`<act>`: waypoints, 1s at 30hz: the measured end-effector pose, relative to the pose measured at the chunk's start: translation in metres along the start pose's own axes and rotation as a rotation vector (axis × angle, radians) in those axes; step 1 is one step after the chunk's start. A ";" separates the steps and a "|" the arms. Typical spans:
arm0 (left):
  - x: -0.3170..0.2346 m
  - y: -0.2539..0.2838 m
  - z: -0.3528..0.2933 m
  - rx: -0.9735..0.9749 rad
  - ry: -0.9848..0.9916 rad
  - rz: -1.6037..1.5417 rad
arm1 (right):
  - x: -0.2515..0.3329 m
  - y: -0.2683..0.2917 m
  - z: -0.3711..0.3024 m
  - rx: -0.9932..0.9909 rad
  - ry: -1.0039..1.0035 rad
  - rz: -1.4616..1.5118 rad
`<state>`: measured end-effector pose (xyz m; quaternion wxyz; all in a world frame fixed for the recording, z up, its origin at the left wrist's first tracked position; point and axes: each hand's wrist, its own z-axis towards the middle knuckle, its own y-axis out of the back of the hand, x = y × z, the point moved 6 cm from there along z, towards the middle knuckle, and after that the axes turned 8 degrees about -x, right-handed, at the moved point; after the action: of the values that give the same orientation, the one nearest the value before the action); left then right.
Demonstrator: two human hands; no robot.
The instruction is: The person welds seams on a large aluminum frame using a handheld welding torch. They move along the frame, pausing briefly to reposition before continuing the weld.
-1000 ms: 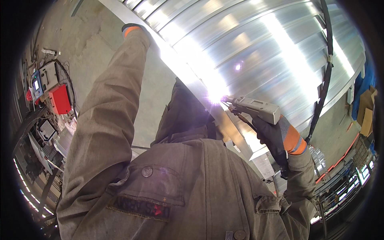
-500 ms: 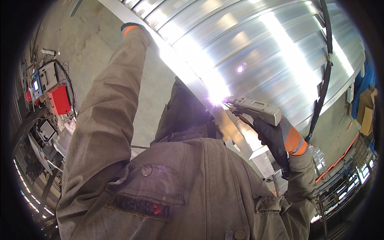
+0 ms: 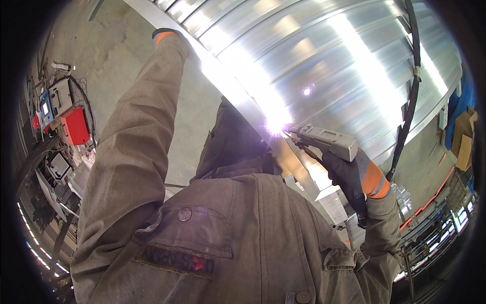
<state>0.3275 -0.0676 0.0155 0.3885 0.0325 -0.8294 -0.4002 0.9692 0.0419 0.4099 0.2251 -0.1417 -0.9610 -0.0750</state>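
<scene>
My right hand (image 3: 343, 175), in a black glove with an orange and grey cuff, is closed round the grey handheld welding gun (image 3: 329, 141). At the gun's tip a bright violet-white glare burns against the near edge of a shiny ribbed metal panel (image 3: 316, 76). The glare washes out the spot where tip and metal meet. Farther off to the left, my left hand (image 3: 164, 34), gloved likewise, is beside the flat metal rail (image 3: 157, 19) that edges the panel. Its fingers are hidden behind the cuff and sleeve.
A thick black cable (image 3: 412, 96) runs across the panel's right side. At left on the floor stand a red box (image 3: 76, 125) and a unit with a lit screen (image 3: 46, 107). Cardboard (image 3: 462, 137) lies at far right. A metal beam (image 3: 331, 205) extends below the panel.
The welding gun and its glare have shifted very slightly right and down along the panel's edge. My left hand stays in nearly the same place.
</scene>
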 end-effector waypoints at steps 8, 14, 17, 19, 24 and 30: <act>-0.009 -0.015 0.013 0.046 -0.031 0.063 | -0.002 0.000 -0.005 -0.019 -0.069 0.048; -0.003 -0.027 0.031 0.007 0.092 -0.074 | 0.001 0.002 -0.009 -0.026 -0.022 0.035; -0.004 -0.026 0.030 0.001 0.078 -0.069 | -0.002 0.002 -0.009 -0.020 -0.021 0.040; -0.004 -0.020 0.023 -0.009 0.056 -0.050 | -0.005 0.003 -0.011 -0.018 -0.016 0.029; -0.003 0.002 0.005 -0.023 0.034 -0.037 | -0.010 0.004 -0.012 -0.013 -0.033 0.037; 0.000 0.012 -0.004 -0.032 0.025 -0.033 | -0.009 0.004 -0.016 -0.017 -0.028 0.075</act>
<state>0.3339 -0.0620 0.0254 0.3925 0.0447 -0.8173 -0.4194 0.9841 0.0399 0.4202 0.2132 -0.1807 -0.9574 -0.0729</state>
